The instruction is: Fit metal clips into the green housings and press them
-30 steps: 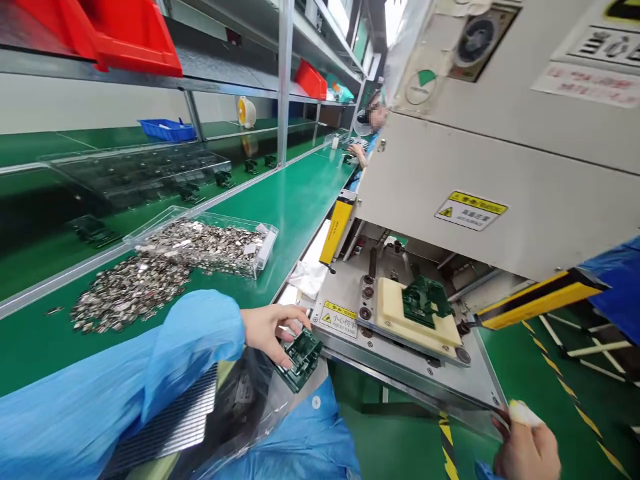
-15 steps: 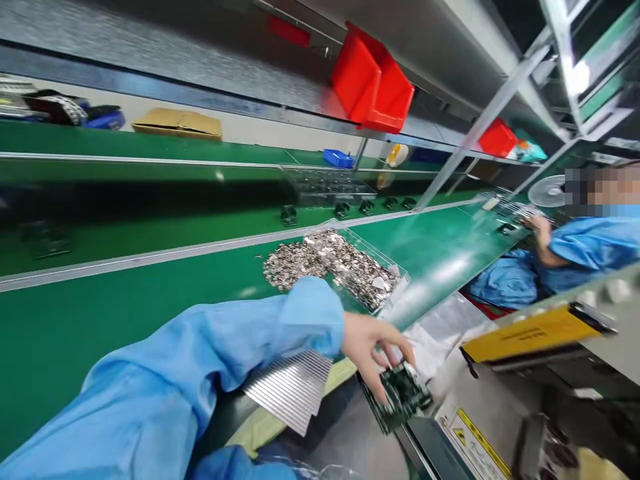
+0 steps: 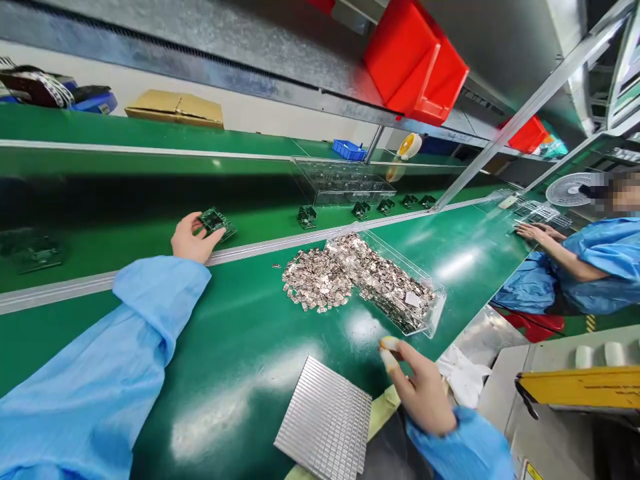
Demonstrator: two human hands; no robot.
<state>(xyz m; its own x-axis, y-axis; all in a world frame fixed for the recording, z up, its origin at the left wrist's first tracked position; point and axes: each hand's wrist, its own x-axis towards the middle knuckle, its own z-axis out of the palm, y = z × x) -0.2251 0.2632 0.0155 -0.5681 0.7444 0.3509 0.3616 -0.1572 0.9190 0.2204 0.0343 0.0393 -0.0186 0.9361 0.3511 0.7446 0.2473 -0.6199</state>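
My left hand (image 3: 194, 239) is closed on a green circuit board (image 3: 219, 222), holding it by its edges above the green belt beyond the metal rail. Low on the right is my right hand (image 3: 423, 390), with pale covers on its thumb and forefinger. Those two tips are pinched together; whether anything tiny is between them cannot be made out. Ahead of it, small silvery metal pieces (image 3: 318, 280) lie heaped on the green bench and fill a clear tray (image 3: 436, 319). A ridged silver plate (image 3: 325, 420) lies to the left of this hand.
Beyond the metal rail (image 3: 260, 247), several circuit boards (image 3: 307, 217) stand in a row near a clear plastic tray (image 3: 345, 183). A red bin (image 3: 415, 63) hangs overhead. At right are a co-worker's hands (image 3: 540, 232) and a yellow bar (image 3: 580, 388).
My left hand has carried the circuit board from the lower right to the far left, over the rail. My right hand has come into view. The camera view has shifted.
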